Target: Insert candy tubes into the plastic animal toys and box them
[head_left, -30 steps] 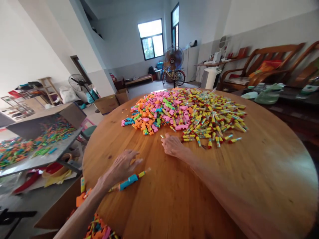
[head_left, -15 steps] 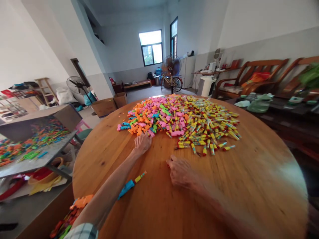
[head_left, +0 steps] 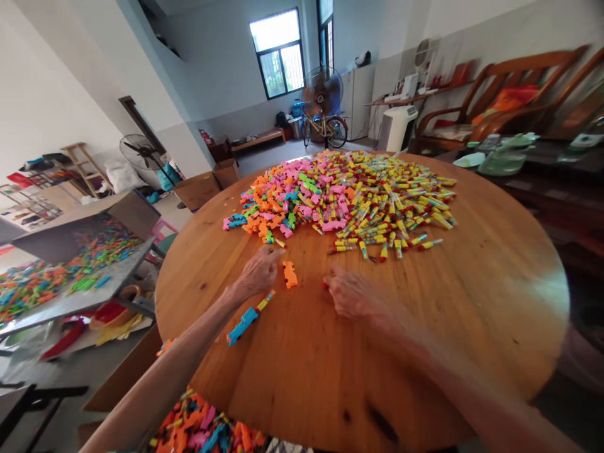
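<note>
My left hand is over the wooden round table with its fingers curled. Right beside its fingertips lies an orange toy car piece; whether they touch it I cannot tell. Below that hand lies a blue toy car piece with a yellow-labelled tube at its upper end. My right hand is closed just above the table, to the right of the orange piece. A small red bit shows at its fingertips, but the rest is hidden. Ahead of both hands is a heap of toy car pieces beside yellow-and-red tubes.
The round table fills the middle. Under its near left edge are more coloured pieces beside a cardboard flap. Another table at left bears a tipped box spilling pieces. A fan, a bicycle and wooden chairs stand behind.
My left hand has come back from the heap towards me, and an orange toy car piece now lies apart on the table. My right hand stays closed nearby. The view has tilted downward.
</note>
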{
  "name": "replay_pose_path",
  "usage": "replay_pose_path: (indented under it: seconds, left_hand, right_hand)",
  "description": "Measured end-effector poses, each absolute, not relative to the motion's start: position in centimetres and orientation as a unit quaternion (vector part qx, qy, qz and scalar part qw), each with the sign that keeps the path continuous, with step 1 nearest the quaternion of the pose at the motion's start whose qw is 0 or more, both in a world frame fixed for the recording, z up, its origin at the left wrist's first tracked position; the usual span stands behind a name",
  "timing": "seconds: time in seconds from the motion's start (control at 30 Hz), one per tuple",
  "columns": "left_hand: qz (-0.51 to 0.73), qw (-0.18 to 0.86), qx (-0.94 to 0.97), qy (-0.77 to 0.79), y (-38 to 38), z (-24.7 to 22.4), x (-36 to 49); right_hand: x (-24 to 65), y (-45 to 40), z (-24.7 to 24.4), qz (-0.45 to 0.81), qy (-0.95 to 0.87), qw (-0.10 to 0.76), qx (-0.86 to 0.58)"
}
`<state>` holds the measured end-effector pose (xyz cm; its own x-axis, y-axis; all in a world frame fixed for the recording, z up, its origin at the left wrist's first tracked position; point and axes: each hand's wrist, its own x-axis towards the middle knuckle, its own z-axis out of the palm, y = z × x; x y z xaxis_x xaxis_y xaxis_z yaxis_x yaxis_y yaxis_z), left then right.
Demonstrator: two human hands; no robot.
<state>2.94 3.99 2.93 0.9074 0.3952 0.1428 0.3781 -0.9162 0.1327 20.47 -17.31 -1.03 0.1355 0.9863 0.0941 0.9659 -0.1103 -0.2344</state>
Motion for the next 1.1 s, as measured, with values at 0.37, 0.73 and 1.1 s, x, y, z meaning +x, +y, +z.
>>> replay_pose_path:
  seconds: [0.37, 0.73, 1.1]
  left_hand:
    - [-0.083, 0.017, 0.996, 0.042, 2.4, 5.0, 4.1]
    - [0.009, 0.036, 0.999, 0.0, 0.9, 2.5, 4.9]
    - [0.04, 0.071, 0.997, 0.006, 0.3, 1.6, 4.9]
  right_hand:
    - [19.5, -18.6, -0.4, 0.083, -0.624, 0.197, -0.752]
    - [19.5, -18.3, -1.0, 0.095, -0.631, 0.244, -0.73]
    - [20.4, -18.4, -1.1, 0.089, -0.639, 0.233, -0.728]
